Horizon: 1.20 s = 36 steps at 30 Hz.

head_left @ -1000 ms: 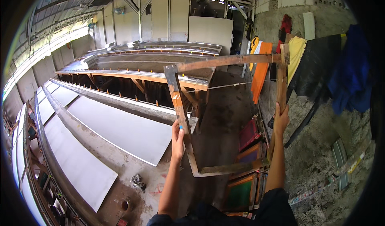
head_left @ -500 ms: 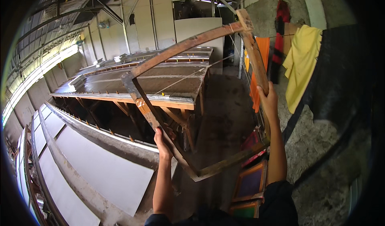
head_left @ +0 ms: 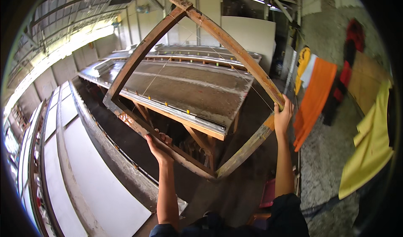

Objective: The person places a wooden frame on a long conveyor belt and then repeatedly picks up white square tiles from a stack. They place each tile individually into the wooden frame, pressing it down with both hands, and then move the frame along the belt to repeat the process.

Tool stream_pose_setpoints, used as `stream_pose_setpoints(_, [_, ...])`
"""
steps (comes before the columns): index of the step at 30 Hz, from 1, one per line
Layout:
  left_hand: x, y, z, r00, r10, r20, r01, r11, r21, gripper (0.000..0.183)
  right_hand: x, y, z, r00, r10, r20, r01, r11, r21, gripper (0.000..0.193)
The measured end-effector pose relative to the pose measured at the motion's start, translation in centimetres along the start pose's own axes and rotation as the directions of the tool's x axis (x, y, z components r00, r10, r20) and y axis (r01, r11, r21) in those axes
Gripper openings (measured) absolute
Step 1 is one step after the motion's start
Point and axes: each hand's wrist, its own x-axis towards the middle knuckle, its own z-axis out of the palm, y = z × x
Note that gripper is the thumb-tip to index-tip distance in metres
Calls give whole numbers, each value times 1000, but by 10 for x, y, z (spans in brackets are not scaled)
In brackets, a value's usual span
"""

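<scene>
Both my hands hold up a large, worn wooden frame [head_left: 245, 148], tilted so that its corners point up, down and to the sides. Its middle is open, and a few thin strings cross it. My left hand [head_left: 159, 146] is closed round the lower left bar, below a patch of shiny tape. At the right corner, my right hand [head_left: 283, 116] grips the wood, its thumb on the near side. Through the frame shows a long table [head_left: 197, 83] with a stained brown top and a metal rail along its edge.
Long benches with white panels [head_left: 96, 174] run along the left. Orange cloth [head_left: 317, 98] and yellow cloth [head_left: 369, 140] hang by the rough wall on the right. A pinkish-red framed panel [head_left: 267, 193] is low beside my right forearm.
The frame has turned in my hands' hold, its top corner swinging left and upward. My view has shifted right, showing more of the hanging cloths. Both hands keep their grip.
</scene>
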Motion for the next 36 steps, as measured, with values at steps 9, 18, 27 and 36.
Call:
stream_pose_setpoints(9, [60, -30, -12, 982, 175, -68, -172, 984, 49, 54, -13, -2, 174, 772, 574, 274, -559, 406, 723, 57])
stream_pose_setpoints(18, [113, -148, 37, 961, 251, -113, -246, 968, 55, 52, -53, 27, 232, 526, 499, 689, -789, -14, 614, 80])
stream_pose_setpoints(27, [184, -259, 82, 962, 193, -195, -157, 970, 185, 46, 3, 121, 271, 473, 610, 635, -785, -34, 618, 87])
stream_pose_setpoints(36, [272, -263, 85, 946, 291, -143, -225, 907, 356, 50, 17, 211, 295, 596, 629, 499, -735, 177, 655, 63])
